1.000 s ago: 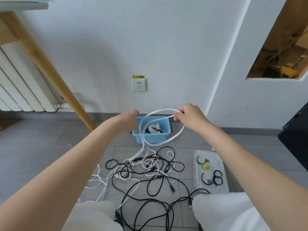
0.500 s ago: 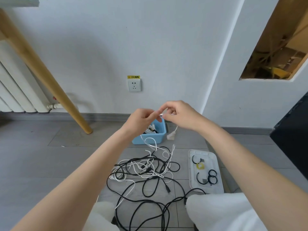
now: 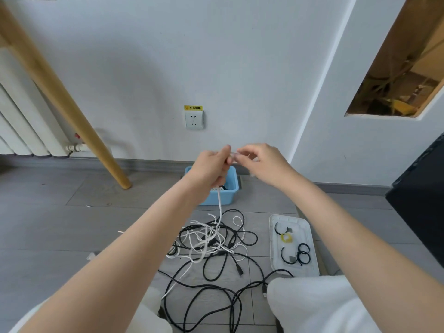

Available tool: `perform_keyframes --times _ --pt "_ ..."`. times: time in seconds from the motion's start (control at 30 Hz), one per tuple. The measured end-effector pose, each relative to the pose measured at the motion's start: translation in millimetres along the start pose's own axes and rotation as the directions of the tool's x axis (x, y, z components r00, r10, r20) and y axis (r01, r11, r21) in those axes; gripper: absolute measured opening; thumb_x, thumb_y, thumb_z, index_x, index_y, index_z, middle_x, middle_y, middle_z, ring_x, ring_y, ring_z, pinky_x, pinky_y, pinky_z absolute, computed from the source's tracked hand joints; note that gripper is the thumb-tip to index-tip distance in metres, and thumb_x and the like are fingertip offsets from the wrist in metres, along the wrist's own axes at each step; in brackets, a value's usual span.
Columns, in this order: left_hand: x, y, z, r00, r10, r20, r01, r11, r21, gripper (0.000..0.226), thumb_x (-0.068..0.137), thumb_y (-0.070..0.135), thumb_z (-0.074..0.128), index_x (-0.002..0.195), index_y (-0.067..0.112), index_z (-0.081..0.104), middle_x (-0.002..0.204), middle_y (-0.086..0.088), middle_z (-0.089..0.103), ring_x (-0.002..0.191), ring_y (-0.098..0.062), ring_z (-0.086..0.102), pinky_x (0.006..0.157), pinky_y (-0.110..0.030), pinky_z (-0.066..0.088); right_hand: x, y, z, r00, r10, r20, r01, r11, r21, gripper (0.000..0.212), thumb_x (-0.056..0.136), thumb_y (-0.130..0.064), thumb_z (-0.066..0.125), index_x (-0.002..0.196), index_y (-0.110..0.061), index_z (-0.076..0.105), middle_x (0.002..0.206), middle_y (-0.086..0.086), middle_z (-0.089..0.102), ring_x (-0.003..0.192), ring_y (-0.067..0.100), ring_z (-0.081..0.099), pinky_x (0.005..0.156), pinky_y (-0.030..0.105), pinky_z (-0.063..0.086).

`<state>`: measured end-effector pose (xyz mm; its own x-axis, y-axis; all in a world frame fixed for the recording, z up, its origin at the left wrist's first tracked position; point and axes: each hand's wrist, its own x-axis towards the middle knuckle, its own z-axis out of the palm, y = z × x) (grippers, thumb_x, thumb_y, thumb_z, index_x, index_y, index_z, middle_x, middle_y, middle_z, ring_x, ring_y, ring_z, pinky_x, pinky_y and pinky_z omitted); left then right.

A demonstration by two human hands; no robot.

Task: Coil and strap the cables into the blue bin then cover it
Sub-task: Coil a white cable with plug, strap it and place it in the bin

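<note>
- A person sits on a grey tiled floor facing a white wall, both bare arms stretched forward and the hands meeting in mid-air above a blue bin [image 3: 230,192].
- The left hand [image 3: 209,168] has its fingers curled around a white cable [image 3: 219,212], which hangs straight down from the fist to the floor.
- The right hand [image 3: 260,162] is just beside the left, fingertips pinched together on what looks like the upper end of the same cable; the spot is blurred, so the exact grip is hard to make out.
- The bin stands against the skirting board, open on top, with something white and something dark partly visible inside behind the left wrist.
- In front of the bin lies a tangle of black cables [image 3: 216,287] mixed with white ones, spread across the tiles towards the person's knees.
- To the right of the tangle lies a clear lid [image 3: 310,263], flat on the floor, with several black straps [image 3: 303,253] and a small yellow one on it.
- A wall socket [image 3: 194,119] sits above the bin; a slanted wooden leg [image 3: 72,109] and a white radiator [image 3: 21,131] are to the left.
</note>
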<state>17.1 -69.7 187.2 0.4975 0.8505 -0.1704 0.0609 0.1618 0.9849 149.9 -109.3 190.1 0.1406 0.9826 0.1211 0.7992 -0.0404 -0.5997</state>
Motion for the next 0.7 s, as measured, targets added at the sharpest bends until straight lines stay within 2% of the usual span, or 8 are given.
perform_keyframes --times 0.03,0.1,0.17,0.23,0.33,0.43,0.6,0.7 --pt "0 2 -2 0.999 -0.003 -0.044 -0.001 0.996 -0.094 0.04 0.101 0.028 0.037 0.064 0.015 0.041 0.037 0.013 0.025 0.033 -0.004 0.019 0.035 -0.016 0.015 1 1 4 0.998 0.051 -0.033 -0.051 0.998 -0.021 0.031 0.093 -0.028 0.054 0.118 -0.012 0.06 0.116 0.009 0.06 0.101 0.019 0.056 0.089 0.029 0.041" --pt "2 8 -11 0.995 -0.019 -0.101 -0.009 0.963 -0.27 0.037 0.101 0.026 0.038 0.066 0.014 0.042 0.038 0.012 0.027 0.031 -0.003 0.02 0.032 -0.014 0.017 2 2 7 0.981 0.172 -0.092 -0.169 0.985 0.047 0.039 0.094 -0.031 0.051 0.125 -0.007 0.052 0.113 0.008 0.057 0.109 0.023 0.056 0.098 0.032 0.042" --pt "2 9 -19 0.995 -0.055 -0.08 0.014 0.897 -0.442 0.034 0.101 0.026 0.039 0.07 0.013 0.043 0.04 0.011 0.03 0.031 -0.003 0.022 0.03 -0.013 0.018 -3 -5 9 0.975 0.202 0.098 -0.22 0.943 0.25 0.035 0.096 -0.036 0.047 0.115 -0.007 0.056 0.1 0.006 0.064 0.102 0.021 0.061 0.1 0.038 0.044" --pt "1 7 -23 0.996 -0.084 -0.017 0.06 0.821 -0.568 0.033 0.102 0.026 0.036 0.073 0.012 0.043 0.043 0.008 0.034 0.031 -0.003 0.024 0.029 -0.012 0.02 -14 -18 16 0.908 0.04 0.416 -0.246 0.856 0.455 0.032 0.099 -0.037 0.039 0.103 -0.014 0.061 0.094 0.006 0.069 0.1 0.016 0.063 0.103 0.034 0.041" --pt "2 7 -26 0.996 -0.086 0.03 0.086 0.778 -0.622 0.033 0.102 0.023 0.034 0.075 0.01 0.045 0.047 0.004 0.043 0.032 -0.004 0.034 0.031 -0.013 0.029 -18 -24 24 0.838 -0.196 0.51 -0.166 0.797 0.58 0.034 0.102 -0.023 0.034 0.085 -0.01 0.061 0.065 0.006 0.054 0.07 0.017 0.06 0.084 0.022 0.046" --pt "1 8 -30 0.992 -0.093 0.087 0.127 0.733 -0.669 0.033 0.102 0.021 0.03 0.077 0.009 0.048 0.051 0.003 0.049 0.035 -0.003 0.041 0.034 -0.012 0.034 -14 -23 25 0.801 -0.227 0.554 -0.097 0.864 0.494 0.035 0.101 -0.026 0.037 0.078 -0.011 0.059 0.055 0.0 0.027 0.048 0.011 0.034 0.063 0.019 0.045" --pt "-1 5 -31 0.981 -0.109 0.163 0.185 0.787 -0.589 0.034 0.101 0.02 0.03 0.078 0.008 0.052 0.053 0.003 0.05 0.034 0.0 0.039 0.03 -0.01 0.028 -17 -18 32 0.625 -0.052 0.779 -0.173 0.964 0.203 0.048 0.097 -0.044 0.041 0.068 -0.011 0.06 0.046 -0.006 0.025 0.043 0.011 0.024 0.052 0.022 0.033" --pt "-6 5 -30 0.943 -0.159 0.291 0.287 0.832 -0.475 0.036 0.101 0.021 0.031 0.076 0.007 0.053 0.054 0.002 0.052 0.032 0.0 0.038 0.027 -0.008 0.027 -15 -12 34 0.658 0.136 0.741 -0.095 0.991 -0.098 0.061 0.092 -0.058 0.039 0.056 -0.012 0.053 0.034 -0.008 0.029 0.035 0.011 0.029 0.056 0.026 0.037"
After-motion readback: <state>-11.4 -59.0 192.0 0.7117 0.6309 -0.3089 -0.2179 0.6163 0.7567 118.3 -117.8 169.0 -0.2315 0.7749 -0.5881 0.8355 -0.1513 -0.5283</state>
